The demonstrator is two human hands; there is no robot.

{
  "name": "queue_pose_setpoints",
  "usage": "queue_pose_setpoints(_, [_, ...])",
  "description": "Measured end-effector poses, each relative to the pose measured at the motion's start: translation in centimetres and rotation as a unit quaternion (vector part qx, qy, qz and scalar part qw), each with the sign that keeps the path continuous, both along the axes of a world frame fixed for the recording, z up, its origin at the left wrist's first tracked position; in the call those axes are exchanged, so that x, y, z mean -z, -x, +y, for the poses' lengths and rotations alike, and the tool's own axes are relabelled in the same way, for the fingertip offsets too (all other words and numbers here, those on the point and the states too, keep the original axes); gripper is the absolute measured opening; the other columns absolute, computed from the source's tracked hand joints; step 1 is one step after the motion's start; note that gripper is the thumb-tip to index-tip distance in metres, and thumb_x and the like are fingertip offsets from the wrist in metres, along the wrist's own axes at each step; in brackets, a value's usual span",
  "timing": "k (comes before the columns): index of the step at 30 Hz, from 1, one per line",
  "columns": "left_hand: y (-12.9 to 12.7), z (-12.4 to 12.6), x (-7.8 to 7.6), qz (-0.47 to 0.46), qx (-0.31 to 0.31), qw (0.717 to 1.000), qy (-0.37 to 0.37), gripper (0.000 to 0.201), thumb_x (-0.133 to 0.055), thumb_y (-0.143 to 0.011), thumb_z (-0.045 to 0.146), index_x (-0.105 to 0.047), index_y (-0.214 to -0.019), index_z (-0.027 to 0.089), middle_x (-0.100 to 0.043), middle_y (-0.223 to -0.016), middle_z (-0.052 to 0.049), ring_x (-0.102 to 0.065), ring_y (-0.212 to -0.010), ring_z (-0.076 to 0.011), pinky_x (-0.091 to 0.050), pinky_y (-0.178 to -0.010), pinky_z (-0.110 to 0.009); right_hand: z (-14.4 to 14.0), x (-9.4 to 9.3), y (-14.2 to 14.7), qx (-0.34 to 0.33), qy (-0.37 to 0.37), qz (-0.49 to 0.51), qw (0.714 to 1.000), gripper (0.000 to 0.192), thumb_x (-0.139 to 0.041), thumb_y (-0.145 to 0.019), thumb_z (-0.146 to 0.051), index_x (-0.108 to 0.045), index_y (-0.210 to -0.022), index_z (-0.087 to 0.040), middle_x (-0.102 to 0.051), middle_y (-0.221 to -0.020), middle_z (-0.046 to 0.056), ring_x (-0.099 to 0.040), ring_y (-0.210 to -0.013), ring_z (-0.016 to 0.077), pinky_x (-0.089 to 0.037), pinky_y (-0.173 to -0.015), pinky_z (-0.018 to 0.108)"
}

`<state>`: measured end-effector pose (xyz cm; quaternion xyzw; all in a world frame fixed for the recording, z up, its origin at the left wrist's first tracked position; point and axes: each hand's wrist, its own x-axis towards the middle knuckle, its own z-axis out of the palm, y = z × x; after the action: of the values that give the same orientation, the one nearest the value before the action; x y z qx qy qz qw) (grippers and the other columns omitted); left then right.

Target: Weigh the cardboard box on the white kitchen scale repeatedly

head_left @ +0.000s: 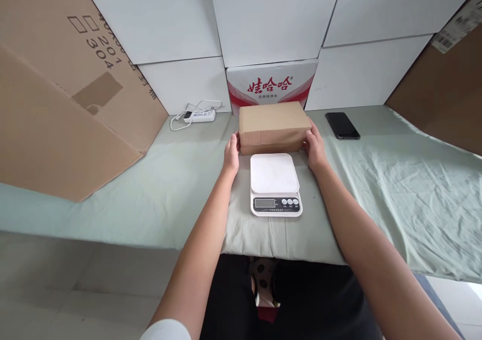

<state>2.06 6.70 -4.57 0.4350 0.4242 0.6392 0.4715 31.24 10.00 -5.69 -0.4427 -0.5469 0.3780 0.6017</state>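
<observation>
A closed brown cardboard box lies on the pale green cloth just beyond a white digital kitchen scale. My left hand presses against the box's left end and my right hand against its right end, so both hands grip it between them. The box rests on the cloth, touching or almost touching the scale's far edge. The scale's platform is bare and its display faces me.
A black phone lies to the right. A white power strip with cable sits at the back left. A red-and-white printed carton and white boxes line the back. Large brown cardboard leans on the left, more on the right.
</observation>
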Motion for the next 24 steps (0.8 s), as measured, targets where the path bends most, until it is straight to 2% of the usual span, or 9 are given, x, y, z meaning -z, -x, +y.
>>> queue_pose_setpoints(6, [0.0,0.0,-0.3,-0.002,-0.007,1.0,0.013,0.078,-0.046,-0.107,0.081,-0.073,-0.151,0.023,-0.066,-0.171,-0.012,-0.052,-0.17,-0.0332,-0.045,-0.139,-0.045,0.2,0.4,-0.1,0.008,-0.006,-0.007,1.0,0.083,-0.064,-0.089,-0.08,-0.06,-0.162,-0.04,-0.062,-0.174,0.001,-0.065,-0.155,0.0341,-0.067,-0.115,0.056])
queue_pose_setpoints(12, [0.6,-0.1,-1.7,-0.014,-0.045,0.997,0.065,0.071,-0.032,-0.117,0.06,-0.056,-0.168,0.016,-0.048,-0.185,-0.015,-0.044,-0.174,-0.023,-0.038,-0.141,-0.035,0.7,1.2,-0.4,0.055,-0.02,-0.001,0.998,0.082,-0.059,-0.095,-0.074,-0.051,-0.171,-0.043,-0.074,-0.161,0.001,-0.076,-0.135,0.0253,-0.07,-0.109,0.046])
queue_pose_setpoints(17, [0.5,-0.5,-2.1,-0.01,-0.043,0.997,0.07,0.069,-0.031,-0.118,0.057,-0.057,-0.168,0.018,-0.051,-0.183,-0.013,-0.046,-0.173,-0.0223,-0.039,-0.141,-0.034,0.8,1.4,-0.3,0.054,-0.034,0.02,0.998,0.073,-0.062,-0.096,-0.072,-0.057,-0.166,-0.048,-0.078,-0.153,-0.002,-0.079,-0.124,0.0216,-0.072,-0.099,0.039])
queue_pose_setpoints(24, [0.1,-0.3,-1.6,-0.018,-0.034,0.997,0.064,0.068,-0.035,-0.117,0.062,-0.064,-0.161,0.019,-0.057,-0.179,-0.013,-0.053,-0.169,-0.0247,-0.043,-0.139,-0.036,1.2,1.9,-0.7,0.049,-0.043,-0.003,0.998,0.071,-0.058,-0.1,-0.069,-0.056,-0.167,-0.047,-0.08,-0.15,-0.001,-0.08,-0.112,0.0194,-0.072,-0.091,0.035])
